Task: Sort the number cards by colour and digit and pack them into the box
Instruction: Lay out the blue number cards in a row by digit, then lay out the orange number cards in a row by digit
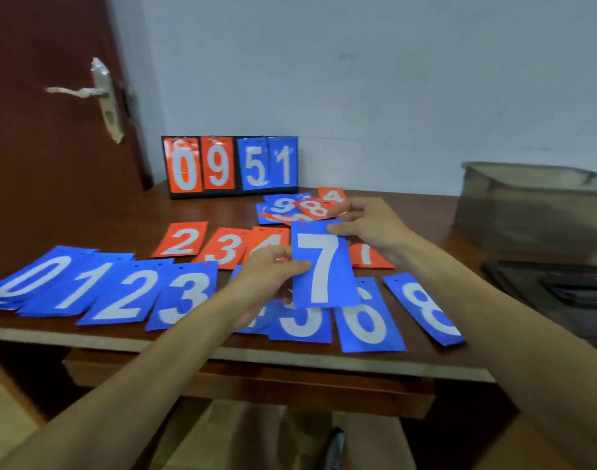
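Your left hand (273,269) pinches the left edge of the blue 7 card (324,266), and your right hand (368,228) pinches its top right corner. It's a thin, glossy rectangle, held with its long axis upright over the row. I'd say its slot lies down-right, between blue 6 (368,320) and blue 8 (429,310), nearer your right hand.

Brown door (36,137), pale wall (358,79)
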Demonstrator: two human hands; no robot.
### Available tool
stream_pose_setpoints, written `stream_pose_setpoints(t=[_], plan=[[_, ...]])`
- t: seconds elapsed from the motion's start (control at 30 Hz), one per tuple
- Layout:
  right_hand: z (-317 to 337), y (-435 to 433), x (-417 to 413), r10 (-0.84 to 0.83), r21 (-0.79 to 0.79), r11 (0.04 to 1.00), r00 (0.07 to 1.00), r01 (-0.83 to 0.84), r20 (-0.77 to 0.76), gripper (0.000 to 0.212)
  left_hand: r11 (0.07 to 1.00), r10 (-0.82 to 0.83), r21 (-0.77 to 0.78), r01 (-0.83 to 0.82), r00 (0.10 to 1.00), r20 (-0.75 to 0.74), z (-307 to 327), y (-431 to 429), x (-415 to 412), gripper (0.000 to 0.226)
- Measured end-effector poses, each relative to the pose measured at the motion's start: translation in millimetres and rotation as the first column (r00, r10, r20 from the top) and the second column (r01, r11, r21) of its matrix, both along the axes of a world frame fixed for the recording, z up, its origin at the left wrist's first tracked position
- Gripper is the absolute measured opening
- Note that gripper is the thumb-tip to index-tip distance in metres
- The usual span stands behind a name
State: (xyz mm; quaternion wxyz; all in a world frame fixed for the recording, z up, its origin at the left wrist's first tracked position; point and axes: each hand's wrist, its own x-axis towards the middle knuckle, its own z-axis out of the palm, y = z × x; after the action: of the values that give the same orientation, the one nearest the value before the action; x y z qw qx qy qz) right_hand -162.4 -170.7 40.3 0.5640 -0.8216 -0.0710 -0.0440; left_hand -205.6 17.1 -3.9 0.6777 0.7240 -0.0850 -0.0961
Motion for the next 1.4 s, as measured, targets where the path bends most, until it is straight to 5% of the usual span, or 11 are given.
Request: stream_pose_setpoints(t=[0.13, 0.3, 0.4, 0.5, 0.57, 0.67, 0.73, 0.83, 0.97, 1.07, 1.4], plan=[[-12.0, -48.0, -13.9, 0.026, -0.104, 0.994, 0.999, -0.029, -0.024, 0.017, 0.986, -0.103, 0.141, 0.092, 0.992, 0.075, -1.9, -38.7, -10.3, 0.004], [-21.5, -103.8, -25.3, -0.049, 0.001, 0.999, 0.993, 0.049, -0.104, 0.011, 0.916, -0.235, 0.375, 0.143, 0.949, 0.211, -8.2, -77.5, -13.1, 0.038], [-22.6, -136.1, -28.7, -0.094, 0.006, 0.995, 0.987, 0.096, -0.127, 0.010, 0.739, -0.425, 0.666, 0.102, 0.838, 0.343, -17.6, -88.9, -9.2, 0.022], [-25.1, -153.1, -31.0, -0.110, -0.062, 0.993, 0.980, 0.101, -0.167, 0.008, 0.497, -0.631, 0.864, 0.081, 0.717, 0.296, -25.2, -89.2, -3.3, 0.031], [-27.7, -154.1, -32.0, -0.111, -0.081, 0.992, 0.977, 0.097, -0.181, 0.009, 0.530, -0.596, 0.845, 0.068, 0.738, 0.315, -24.1, -88.7, -1.5, 0.031], [-30.3, -147.6, -32.1, -0.081, -0.075, 0.995, 0.981, 0.068, -0.178, 0.006, 0.765, -0.374, 0.644, 0.025, 0.831, 0.412, -12.9, -97.3, -4.0, 0.023], [-30.9, -142.2, -31.6, -0.043, -0.063, 0.997, 0.985, 0.033, -0.170, 0.005, 0.919, -0.181, 0.389, 0.067, 0.947, 0.265, -4.7, -108.9, -4.8, 0.029], [-33.3, -135.6, -30.0, -0.025, -0.066, 0.998, 0.990, 0.016, -0.138, 0.016, 0.981, -0.097, 0.179, 0.075, 0.988, 0.117, -2.5, -120.4, -4.7, 0.046], [-36.1, -143.8, -31.6, 0.007, -0.380, 0.925, 0.998, -0.030, -0.062, 0.022, 0.973, -0.067, 0.225, 0.044, 0.993, 0.098, -4.4, -114.1, -2.9, 0.038], [-37.6, -151.7, -36.8, 0.139, -0.672, 0.705, 0.973, -0.227, -0.182, 0.037, 0.944, -0.045, 0.330, -0.006, 0.988, 0.148, -5.5, -107.2, 0.5, 0.037], [-32.7, -181.0, -43.2, -0.017, -0.809, 0.574, 0.986, -0.125, -0.164, 0.040, 0.653, -0.362, 0.757, 0.031, 0.890, 0.276, -5.8, -127.1, 5.8, 0.041]])
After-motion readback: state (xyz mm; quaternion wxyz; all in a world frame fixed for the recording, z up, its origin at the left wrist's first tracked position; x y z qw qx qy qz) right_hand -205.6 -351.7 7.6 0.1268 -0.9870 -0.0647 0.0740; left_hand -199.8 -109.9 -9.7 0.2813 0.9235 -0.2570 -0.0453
